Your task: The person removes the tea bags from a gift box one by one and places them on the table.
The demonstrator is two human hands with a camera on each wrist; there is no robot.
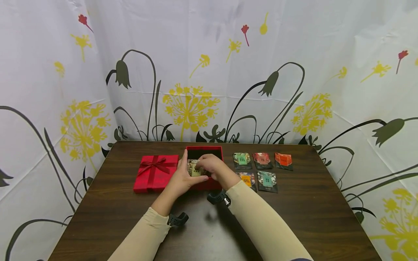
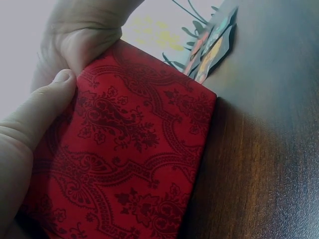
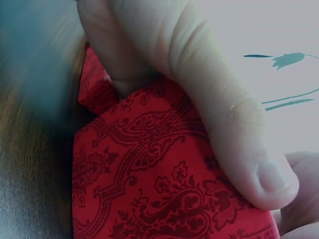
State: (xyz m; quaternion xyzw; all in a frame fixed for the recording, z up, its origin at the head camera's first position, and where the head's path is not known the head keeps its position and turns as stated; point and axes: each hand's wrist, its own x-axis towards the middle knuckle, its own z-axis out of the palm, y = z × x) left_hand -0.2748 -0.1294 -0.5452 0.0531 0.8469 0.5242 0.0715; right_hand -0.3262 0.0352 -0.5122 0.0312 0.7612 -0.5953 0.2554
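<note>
An open red gift box (image 1: 209, 185) with a dark interior stands near the table's back edge. My left hand (image 1: 187, 177) holds its left side, with the thumb lying along the near rim. In the left wrist view the box's patterned wall (image 2: 129, 124) shows beside that thumb (image 2: 55, 94). My right hand (image 1: 213, 167) reaches into the box from the right, its bent fingers on a patterned packet (image 1: 195, 168) with a yellowish label. Its fingertips are partly hidden. Against the near wall in the right wrist view lies the left thumb (image 3: 239, 129).
Left of the box lies a red lid (image 1: 155, 181) with a ribbon bow. Several small packets sit in two rows to its right, including a green one (image 1: 242, 160), an orange-red one (image 1: 283, 161) and a teal one (image 1: 267, 181). Behind the table hangs a flowered curtain (image 1: 209, 54).
</note>
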